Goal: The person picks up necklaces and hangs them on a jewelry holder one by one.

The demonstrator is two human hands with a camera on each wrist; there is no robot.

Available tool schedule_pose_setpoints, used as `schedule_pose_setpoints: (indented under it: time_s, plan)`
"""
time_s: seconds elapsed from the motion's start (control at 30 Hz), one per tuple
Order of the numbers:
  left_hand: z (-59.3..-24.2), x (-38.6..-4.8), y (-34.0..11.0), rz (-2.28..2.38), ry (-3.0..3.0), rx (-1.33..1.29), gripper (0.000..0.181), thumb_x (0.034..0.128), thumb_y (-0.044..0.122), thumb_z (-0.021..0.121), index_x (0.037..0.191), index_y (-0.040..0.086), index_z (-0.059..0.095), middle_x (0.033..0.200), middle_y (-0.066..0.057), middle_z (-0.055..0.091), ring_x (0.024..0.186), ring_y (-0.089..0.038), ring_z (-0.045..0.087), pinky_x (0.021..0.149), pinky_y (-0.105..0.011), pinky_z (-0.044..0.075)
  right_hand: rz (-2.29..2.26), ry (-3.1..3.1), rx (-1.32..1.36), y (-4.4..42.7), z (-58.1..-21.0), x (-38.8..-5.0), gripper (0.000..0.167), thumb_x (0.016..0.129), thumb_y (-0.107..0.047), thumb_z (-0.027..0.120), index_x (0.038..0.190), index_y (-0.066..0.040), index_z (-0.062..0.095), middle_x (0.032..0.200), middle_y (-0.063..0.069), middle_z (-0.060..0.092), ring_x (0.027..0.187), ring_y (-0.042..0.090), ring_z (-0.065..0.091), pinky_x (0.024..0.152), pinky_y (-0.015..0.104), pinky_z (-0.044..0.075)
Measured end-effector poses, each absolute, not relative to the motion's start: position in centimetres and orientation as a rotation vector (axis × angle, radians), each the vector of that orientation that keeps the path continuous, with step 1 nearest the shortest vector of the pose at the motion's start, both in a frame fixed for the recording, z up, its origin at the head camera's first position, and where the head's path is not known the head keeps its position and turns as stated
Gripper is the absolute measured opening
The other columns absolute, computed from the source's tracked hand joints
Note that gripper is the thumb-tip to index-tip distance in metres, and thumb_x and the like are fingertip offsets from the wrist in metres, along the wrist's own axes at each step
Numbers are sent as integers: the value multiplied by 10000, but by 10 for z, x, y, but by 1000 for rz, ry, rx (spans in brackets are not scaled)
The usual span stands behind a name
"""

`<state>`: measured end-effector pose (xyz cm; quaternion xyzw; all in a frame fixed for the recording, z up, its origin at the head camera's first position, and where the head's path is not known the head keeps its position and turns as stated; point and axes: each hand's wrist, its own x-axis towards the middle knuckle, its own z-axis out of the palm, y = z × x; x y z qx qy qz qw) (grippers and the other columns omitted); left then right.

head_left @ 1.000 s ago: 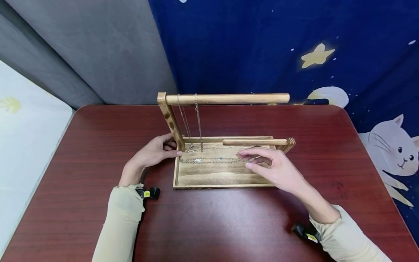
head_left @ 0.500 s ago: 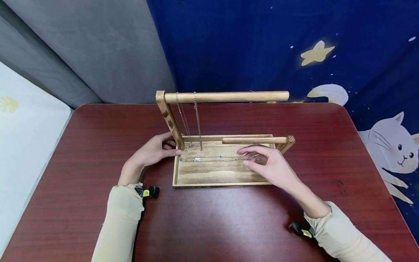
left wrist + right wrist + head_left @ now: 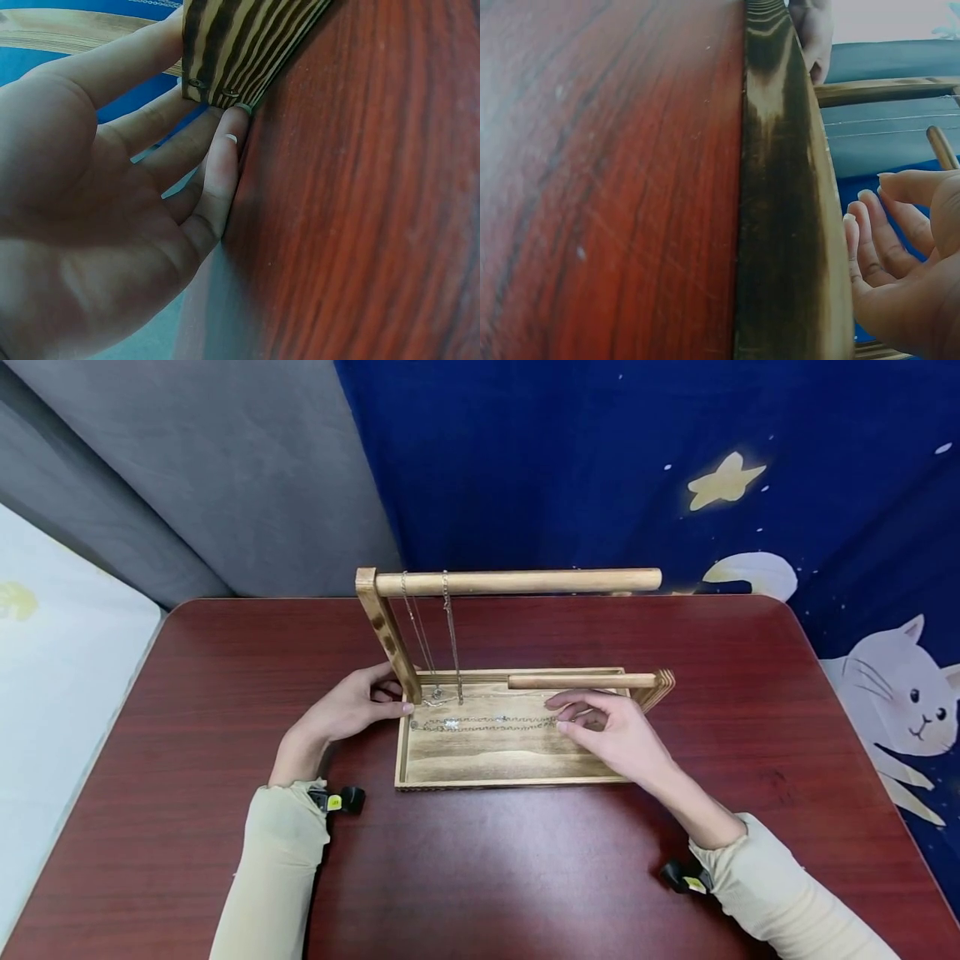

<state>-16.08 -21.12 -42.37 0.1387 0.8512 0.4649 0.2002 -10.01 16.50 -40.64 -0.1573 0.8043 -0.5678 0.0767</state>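
Note:
A wooden jewelry stand (image 3: 570,777) with a shallow tray base sits on the table. My left hand (image 3: 337,710) grips the tray's left end at the foot of the post; in the left wrist view its fingers lie against the striped wood (image 3: 221,67). Along the tray floor stretches a silvery chain necklace (image 3: 487,727) with small bright charms. Over its right end my right hand (image 3: 618,735) pinches the chain with thumb and fingertips, though the chain is hidden in the right wrist view. Two necklaces (image 3: 453,631) hang from the upper bar's left part.
The upper bar (image 3: 555,581) spans high above the tray's back, held by a post (image 3: 392,635) on the left. A shorter, lower bar (image 3: 581,681) reaches in from the right-hand post (image 3: 656,689). The reddish-brown table (image 3: 480,860) surrounds the stand; curtains hang behind.
My right thumb and fingertips have drawn closer together at the necklace's right end, and the right forearm has shifted slightly left. My left hand stays on the stand.

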Motion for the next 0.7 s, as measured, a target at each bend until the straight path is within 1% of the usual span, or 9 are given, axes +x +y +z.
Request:
schedule_pose_setpoints:
  time_s: [0.13, 0.2, 0.33, 0.5, 0.7]
  plan:
    - [-424, -161, -211, 1298, 2371, 384, 585, 914, 145, 736, 1416, -8, 476, 1115, -164, 635, 998, -256, 618, 814, -262, 489, -1641, 2449, -469, 164, -410, -101, 248, 897, -44, 717, 1140, -93, 725, 1005, 125, 717, 853, 160, 654, 694, 247, 515]
    - [-425, -161, -210, 1294, 2369, 387, 600, 913, 150, 738, 1427, -4, 467, 1118, -159, 630, 1005, -254, 616, 825, -275, 489, -1601, 2474, -463, 163, -412, -102, 249, 897, -57, 718, 1142, -100, 726, 1005, 98, 721, 859, 157, 658, 686, 249, 515]
    - [-425, -161, -209, 1288, 2373, 389, 625, 915, 156, 736, 1445, -8, 447, 1129, -163, 624, 1008, -258, 615, 843, -299, 487, -1553, 2502, -453, 162, -416, -105, 249, 897, -60, 713, 1144, -85, 724, 1006, 79, 724, 884, 166, 663, 719, 269, 532]
    - [-424, -161, -211, 1286, 2381, 388, 660, 922, 167, 730, 1466, -29, 412, 1133, -177, 615, 1008, -264, 610, 861, -329, 477, -1506, 2522, -403, 158, -417, -108, 237, 900, -77, 704, 1134, -108, 730, 975, 37, 725, 875, 151, 668, 723, 279, 538]
    - [-425, -162, -212, 1285, 2394, 400, 641, 914, 152, 737, 1455, -12, 435, 1125, -166, 619, 1014, -260, 611, 843, -306, 485, -1457, 2564, -393, 155, -417, -111, 229, 893, -73, 699, 1116, -111, 738, 950, 25, 730, 849, 136, 664, 709, 247, 526]
